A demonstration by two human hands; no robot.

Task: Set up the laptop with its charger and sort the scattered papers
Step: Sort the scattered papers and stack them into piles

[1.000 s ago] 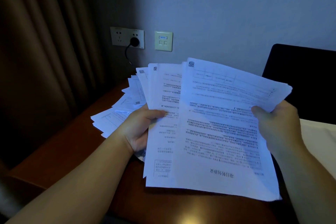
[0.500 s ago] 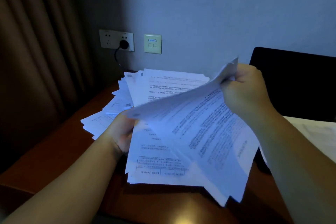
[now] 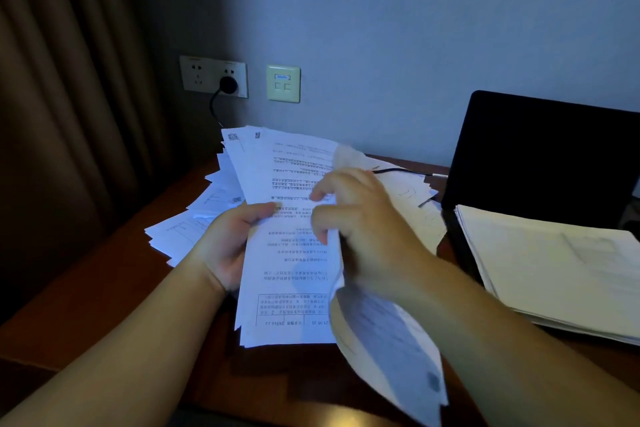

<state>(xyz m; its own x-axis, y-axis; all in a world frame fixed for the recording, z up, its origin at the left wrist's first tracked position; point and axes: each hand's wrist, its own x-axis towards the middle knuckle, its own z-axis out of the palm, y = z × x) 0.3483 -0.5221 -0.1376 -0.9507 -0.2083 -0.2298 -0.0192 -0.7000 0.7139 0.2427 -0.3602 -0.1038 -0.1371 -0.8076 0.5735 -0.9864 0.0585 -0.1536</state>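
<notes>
My left hand [image 3: 230, 243] grips a stack of printed papers [image 3: 287, 274] by its left edge, thumb on top, above the desk. My right hand [image 3: 360, 229] holds a few blurred sheets [image 3: 391, 350] that hang down to the right of the stack, its fingers curled over the stack's right edge. More loose papers [image 3: 180, 236] lie scattered on the desk behind my left hand. An open black laptop [image 3: 540, 156] stands at the right with a neat pile of papers [image 3: 554, 263] lying on its keyboard. The charger plug [image 3: 228, 84] sits in the wall socket, and its cable [image 3: 394, 170] runs across the desk toward the laptop.
The brown wooden desk [image 3: 104, 305] meets a blue-grey wall. A network outlet plate [image 3: 283, 83] is beside the power socket [image 3: 197, 73]. A brown curtain [image 3: 62, 114] hangs at the left. The room is dim.
My right hand has swung the top sheets over from the front of the stack and lowered them to its right side. The left hand keeps its grip; the camera has turned slightly right.
</notes>
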